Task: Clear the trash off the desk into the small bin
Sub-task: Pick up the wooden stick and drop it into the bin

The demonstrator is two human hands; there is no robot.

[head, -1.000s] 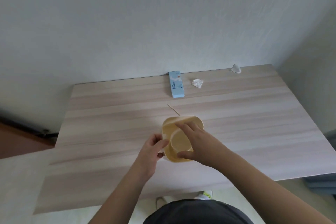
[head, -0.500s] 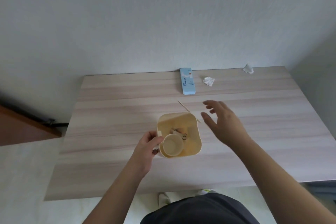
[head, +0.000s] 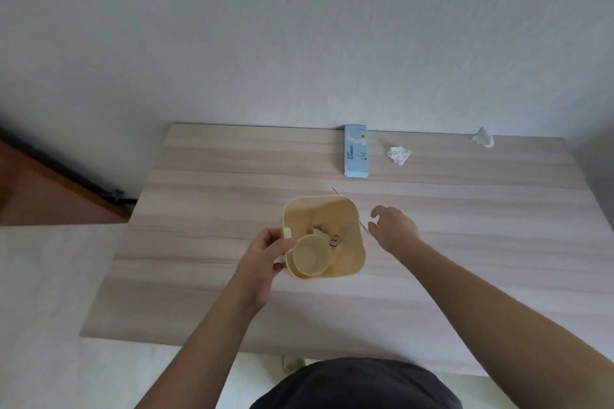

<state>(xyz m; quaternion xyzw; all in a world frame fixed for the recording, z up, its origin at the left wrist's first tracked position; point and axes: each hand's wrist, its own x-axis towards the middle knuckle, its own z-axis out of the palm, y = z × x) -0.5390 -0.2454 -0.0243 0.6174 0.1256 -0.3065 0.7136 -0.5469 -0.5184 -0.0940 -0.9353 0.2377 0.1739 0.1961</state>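
Lowered beside the bin [head: 355, 229], right hand [head: 393, 226] half-hides a stick [head: 363, 226], fingers apart; left hand [head: 265, 251] clamps bin.

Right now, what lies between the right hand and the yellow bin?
In the head view, a thin wooden stick lies on the desk between the right hand and the bin.

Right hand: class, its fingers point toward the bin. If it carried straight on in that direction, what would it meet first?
Most likely the thin wooden stick lying on the desk just ahead of the right hand, then the yellow bin wall behind it. Height above the desk is unclear, so the hand could pass over the stick.
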